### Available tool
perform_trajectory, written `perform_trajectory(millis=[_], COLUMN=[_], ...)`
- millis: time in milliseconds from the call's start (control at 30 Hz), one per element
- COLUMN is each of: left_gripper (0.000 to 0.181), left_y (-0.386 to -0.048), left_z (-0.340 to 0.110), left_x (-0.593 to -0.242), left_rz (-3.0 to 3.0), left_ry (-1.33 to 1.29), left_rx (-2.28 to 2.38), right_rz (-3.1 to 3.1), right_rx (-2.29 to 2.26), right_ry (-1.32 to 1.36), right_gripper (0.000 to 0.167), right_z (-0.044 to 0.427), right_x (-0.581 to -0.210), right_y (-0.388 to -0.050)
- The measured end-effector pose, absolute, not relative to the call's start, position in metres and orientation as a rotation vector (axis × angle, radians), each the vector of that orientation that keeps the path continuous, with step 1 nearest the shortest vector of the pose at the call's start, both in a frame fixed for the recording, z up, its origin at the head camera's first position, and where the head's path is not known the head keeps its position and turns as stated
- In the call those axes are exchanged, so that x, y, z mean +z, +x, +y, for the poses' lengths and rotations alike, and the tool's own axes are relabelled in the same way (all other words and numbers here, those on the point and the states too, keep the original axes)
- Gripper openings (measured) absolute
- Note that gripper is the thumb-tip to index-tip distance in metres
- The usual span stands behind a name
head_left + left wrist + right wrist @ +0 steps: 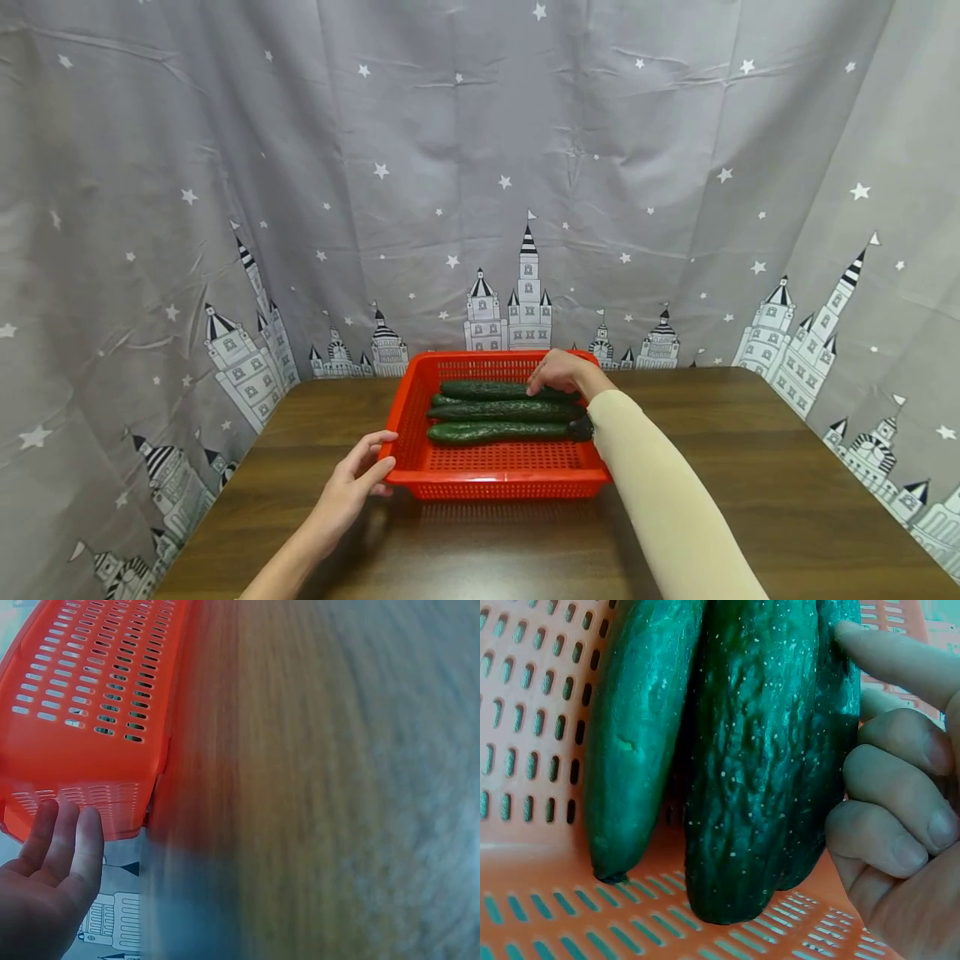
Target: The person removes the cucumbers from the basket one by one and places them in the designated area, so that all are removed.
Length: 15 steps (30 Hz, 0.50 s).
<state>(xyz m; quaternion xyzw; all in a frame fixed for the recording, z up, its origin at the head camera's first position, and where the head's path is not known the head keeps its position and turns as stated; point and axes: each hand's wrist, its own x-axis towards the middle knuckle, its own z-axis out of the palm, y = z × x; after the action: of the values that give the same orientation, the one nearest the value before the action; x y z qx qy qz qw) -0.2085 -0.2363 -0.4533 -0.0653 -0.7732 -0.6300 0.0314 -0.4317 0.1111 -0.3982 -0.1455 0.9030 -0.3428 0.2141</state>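
Observation:
A red perforated plastic basket point(504, 477) holds several dark green cucumbers lying side by side. The front cucumber point(495, 432) is smooth; the bumpy middle cucumber point(487, 410) lies behind it, and another partly shows between the rows. My right hand point(558, 372) reaches over the back cucumber point(480, 389). In the right wrist view, one fingertip point(849, 634) presses that cucumber's near side, another digit meets its far edge, and the remaining fingers are curled. My left hand point(356, 468) touches the basket's left end, its fingers point(79, 844) nearly straight against the wall.
The basket stands on a brown wooden table point(315, 433). Behind and at both sides hangs a grey curtain point(420, 208) printed with stars and castles. A small dark object point(581, 428) sits by the right sleeve cuff, over the front cucumber's end.

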Motion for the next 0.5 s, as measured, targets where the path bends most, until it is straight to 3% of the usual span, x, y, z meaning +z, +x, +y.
perform_trajectory(millis=[233,500], left_gripper=[0.039,0.040], left_y=[-0.208,-0.209], left_z=[-0.236,-0.236], left_x=[-0.453,-0.452], left_rz=[-2.387,-2.390], left_ry=[-0.192,-0.195], left_rx=[-1.944,-1.969], right_rz=[2.537,2.621], right_rx=[-0.877,-0.842], right_ry=[-0.426,-0.643], right_gripper=[0.025,0.023], right_z=[0.107,0.099], right_x=[-0.398,-0.393], right_y=[-0.432,-0.424])
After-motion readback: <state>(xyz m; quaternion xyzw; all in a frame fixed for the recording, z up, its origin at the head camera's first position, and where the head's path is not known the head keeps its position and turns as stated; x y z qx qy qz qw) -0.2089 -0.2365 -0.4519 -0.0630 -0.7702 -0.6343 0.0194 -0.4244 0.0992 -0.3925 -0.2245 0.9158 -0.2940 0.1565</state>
